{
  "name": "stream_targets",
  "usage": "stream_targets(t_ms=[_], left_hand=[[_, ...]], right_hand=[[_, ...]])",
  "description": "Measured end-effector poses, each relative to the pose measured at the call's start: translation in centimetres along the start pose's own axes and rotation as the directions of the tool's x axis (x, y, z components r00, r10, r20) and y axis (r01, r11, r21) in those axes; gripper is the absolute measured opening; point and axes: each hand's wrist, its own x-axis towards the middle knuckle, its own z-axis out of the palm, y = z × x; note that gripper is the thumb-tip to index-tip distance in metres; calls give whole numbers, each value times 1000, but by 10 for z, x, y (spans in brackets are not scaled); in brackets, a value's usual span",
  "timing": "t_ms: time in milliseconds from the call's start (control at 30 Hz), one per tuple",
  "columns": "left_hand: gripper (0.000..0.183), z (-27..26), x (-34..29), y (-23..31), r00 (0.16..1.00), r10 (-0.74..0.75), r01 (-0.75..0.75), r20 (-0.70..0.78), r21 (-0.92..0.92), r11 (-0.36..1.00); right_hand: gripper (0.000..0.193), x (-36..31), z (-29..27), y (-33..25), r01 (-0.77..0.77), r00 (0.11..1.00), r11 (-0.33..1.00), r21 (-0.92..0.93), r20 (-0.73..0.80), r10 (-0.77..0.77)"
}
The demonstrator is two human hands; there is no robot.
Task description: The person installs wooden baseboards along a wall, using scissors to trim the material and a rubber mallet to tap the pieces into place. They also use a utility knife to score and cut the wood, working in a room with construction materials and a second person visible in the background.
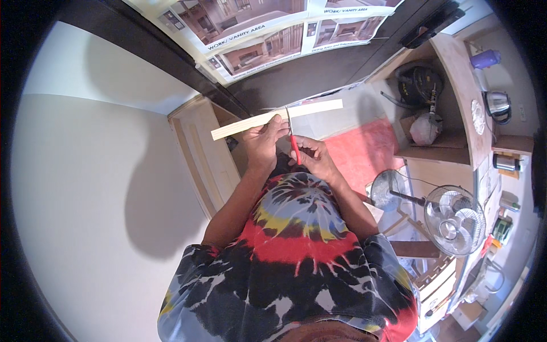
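Note:
A long, thin pale strip with a wood-like grain (242, 126) is held out in front of my chest, its right end a little higher than its left. My left hand (263, 143) grips it near the middle, thumb on the near face. In my right hand (315, 159) is a pair of red-handled scissors (295, 149), pointing upward. Their narrow dark blade crosses the strip just right of my left fingers. Whether the strip is cut there is too small to tell.
Printed sheets with room pictures (262, 51) hang on the dark panel ahead. A pale wall (102, 188) stands at left. To the right are a red sheet (359, 154) on the floor, a standing fan (450, 222), an open wooden cabinet (456, 85) and a kettle (498, 106).

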Motion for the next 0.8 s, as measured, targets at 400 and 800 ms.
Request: stream_targets(t_ms=[400, 800], left_hand=[[17, -2, 0, -2, 1000, 5, -5, 11, 0, 1000], [18, -3, -1, -3, 1000, 0, 0, 18, 22, 1000]], right_hand=[[41, -4, 3, -5, 8, 1000, 999, 41, -17, -7], [39, -6, 7, -5, -32, 999, 991, 128, -26, 36]])
